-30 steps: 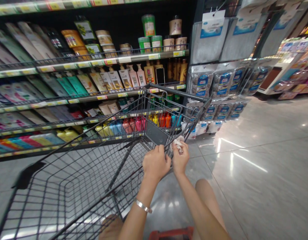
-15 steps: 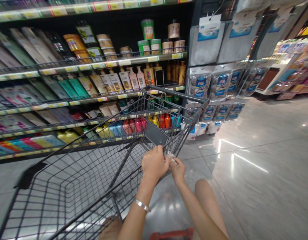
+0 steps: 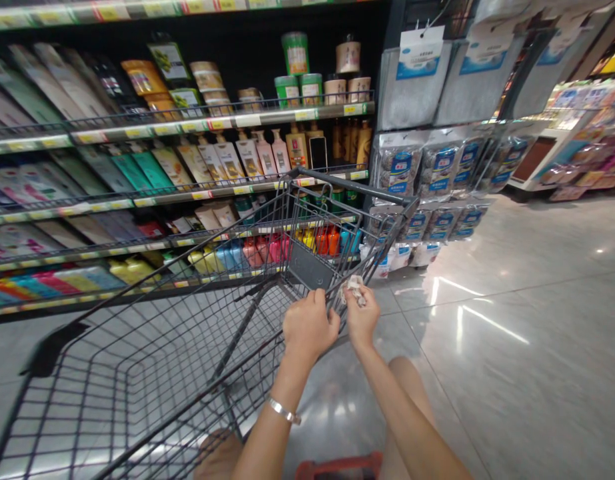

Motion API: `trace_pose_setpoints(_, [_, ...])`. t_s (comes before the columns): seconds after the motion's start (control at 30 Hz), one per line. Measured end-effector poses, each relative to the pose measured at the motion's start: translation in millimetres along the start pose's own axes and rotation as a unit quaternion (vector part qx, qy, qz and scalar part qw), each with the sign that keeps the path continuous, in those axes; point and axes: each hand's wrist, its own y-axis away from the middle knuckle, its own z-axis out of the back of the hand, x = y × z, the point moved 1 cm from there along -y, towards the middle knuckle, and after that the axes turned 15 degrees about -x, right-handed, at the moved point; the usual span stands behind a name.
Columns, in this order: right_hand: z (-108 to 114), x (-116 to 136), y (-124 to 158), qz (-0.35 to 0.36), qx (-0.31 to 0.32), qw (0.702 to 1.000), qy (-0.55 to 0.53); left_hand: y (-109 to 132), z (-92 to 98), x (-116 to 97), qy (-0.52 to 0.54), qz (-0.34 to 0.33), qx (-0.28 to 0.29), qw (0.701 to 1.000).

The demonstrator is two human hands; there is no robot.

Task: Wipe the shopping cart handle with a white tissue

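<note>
No writing can be read: the yellow price tags along the shelves (image 3: 217, 123) and every product label are too small or blurred. The green-lidded jars (image 3: 296, 52) and beige tubs sit on the upper shelf, with pale pump bottles (image 3: 267, 152) below them. Lower still is a row of yellow, blue, pink and orange bottles (image 3: 267, 250), seen partly through the wire. At the end of the aisle hang clear packets (image 3: 402, 170) with blue labels, filled with something speckled. Above them hang grey mats (image 3: 417, 80) with blue-and-white header cards. The dark wire shopping cart (image 3: 347, 183) stands tilted before the shelves, and the glossy floor (image 3: 512, 347) shows through its mesh. The left hand (image 3: 310, 327), with a silver bracelet (image 3: 284, 411) on its wrist, is closed on the cart's wire just below a grey plastic panel (image 3: 310, 267). The right hand (image 3: 361, 319) is just beside it, fingers pinched on a crumpled white tissue (image 3: 354, 290) pressed against the cart's wire edge.
</note>
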Motion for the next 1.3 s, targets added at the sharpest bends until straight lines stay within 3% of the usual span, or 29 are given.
trace_pose_setpoints(0.23, [15,-51,54,-0.049,0.05,0.997,0.015,1,2.2,0,0.006,0.0,0.014,1.0])
trace_pose_setpoints(0.33, [20,-60,58,-0.061,0.06,0.996,0.022,2,1.9,2,0.011,-0.002,0.013,1.0])
trace_pose_setpoints(0.47, [24,-48,33,-0.079,0.071,0.993,0.043,3,0.9,4,0.019,-0.005,0.009,1.0])
trace_pose_setpoints(0.6, [24,-7,7,-0.088,0.016,0.995,0.033,3,0.2,4,0.022,-0.008,0.001,1.0])
trace_pose_setpoints(0.77, [8,31,7,-0.064,0.034,0.997,-0.001,3,1.0,4,0.026,-0.009,0.001,1.0])
trace_pose_setpoints(1.07, [5,16,30,0.091,0.027,0.995,0.003,3,4.0,4,0.051,-0.012,0.02,0.998])
trace_pose_setpoints(1.17, [8,7,39,0.109,0.036,0.993,0.001,3,4.4,4,0.053,-0.01,0.022,0.998])
trace_pose_setpoints(1.3, [12,-8,54,0.081,0.066,0.995,-0.011,4,4.1,5,0.053,-0.009,0.024,0.998])
